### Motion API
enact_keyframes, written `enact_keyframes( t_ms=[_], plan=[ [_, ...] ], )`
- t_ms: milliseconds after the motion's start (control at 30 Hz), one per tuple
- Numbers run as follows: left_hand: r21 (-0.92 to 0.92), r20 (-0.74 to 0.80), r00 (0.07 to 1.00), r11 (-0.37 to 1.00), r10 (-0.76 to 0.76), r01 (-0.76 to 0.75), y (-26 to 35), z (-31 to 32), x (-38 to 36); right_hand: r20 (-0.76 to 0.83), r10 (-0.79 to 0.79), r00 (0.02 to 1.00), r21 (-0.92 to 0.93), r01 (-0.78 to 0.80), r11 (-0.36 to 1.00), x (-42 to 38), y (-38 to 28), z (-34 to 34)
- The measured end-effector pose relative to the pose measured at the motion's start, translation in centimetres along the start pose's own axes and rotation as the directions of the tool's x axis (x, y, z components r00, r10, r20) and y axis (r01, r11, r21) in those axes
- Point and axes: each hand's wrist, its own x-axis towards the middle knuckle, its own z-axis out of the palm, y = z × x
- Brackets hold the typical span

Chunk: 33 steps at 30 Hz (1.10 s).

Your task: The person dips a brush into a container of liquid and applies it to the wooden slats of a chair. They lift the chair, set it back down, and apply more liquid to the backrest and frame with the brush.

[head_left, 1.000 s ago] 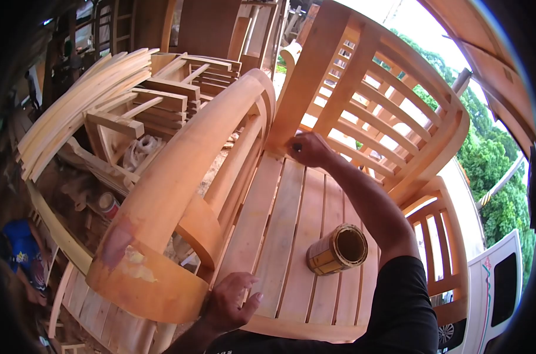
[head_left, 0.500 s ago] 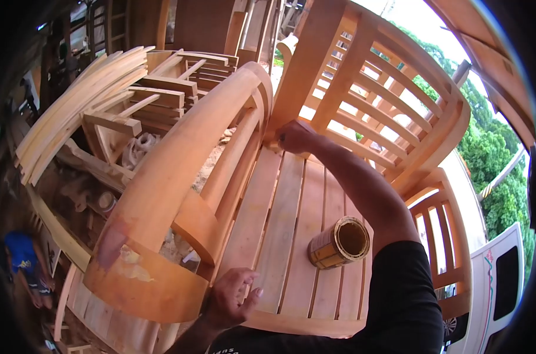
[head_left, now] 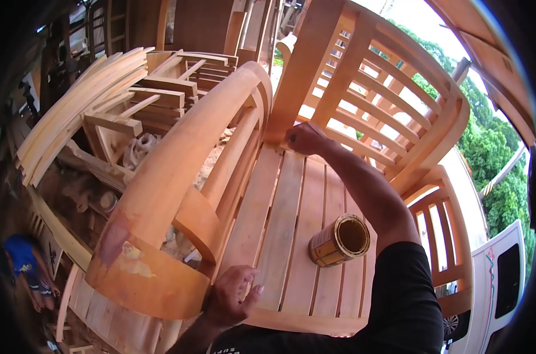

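Note:
My right hand is closed in a fist at the rear corner of a slatted wooden bench seat, by the foot of the backrest. Whatever its fingers may grip is hidden. Near the front left of the seat, beside the curved armrest, my left hand is loosely curled, thumb apart from the fingers, with nothing visible in it. A tin can, its top uncovered and rim stained, stands on the slats below my right forearm.
Curved wooden strips lie over unfinished wooden frames at the left. A person in a blue shirt is at the lower left. Another slatted wooden piece and a white vehicle stand at the right.
My right hand has shifted slightly to the right along the back edge of the seat. My left hand and the can stay nearly where they were.

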Motion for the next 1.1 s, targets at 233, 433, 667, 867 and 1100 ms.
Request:
enact_keyframes(
  t_ms=[233,433,667,867,1100],
  plan=[
    [0.002,0.022,0.999,0.999,-0.039,0.039,0.7,-0.2,0.2,-0.023,-0.032,0.999,0.147,0.035,0.989,-1.2,2.5,0.6],
    [0.001,0.027,0.998,0.998,-0.063,0.063,0.6,0.2,0.1,-0.167,-0.111,0.980,0.085,0.127,0.988,-1.4,1.7,1.3],
    [0.016,0.003,1.000,1.000,-0.015,0.015,-0.1,0.3,0.0,-0.223,-0.169,0.960,0.177,0.211,0.961,-2.3,0.1,-0.7],
    [0.017,0.026,0.998,0.998,-0.055,0.055,0.4,0.0,0.0,-0.531,-0.229,0.816,-0.062,0.232,0.971,-1.1,1.3,-7.0],
    [0.035,0.023,0.998,0.998,-0.055,0.054,0.9,0.1,0.1,-0.784,-0.326,0.529,-0.219,0.255,0.942,-3.7,-1.2,-14.9]
  ],
)
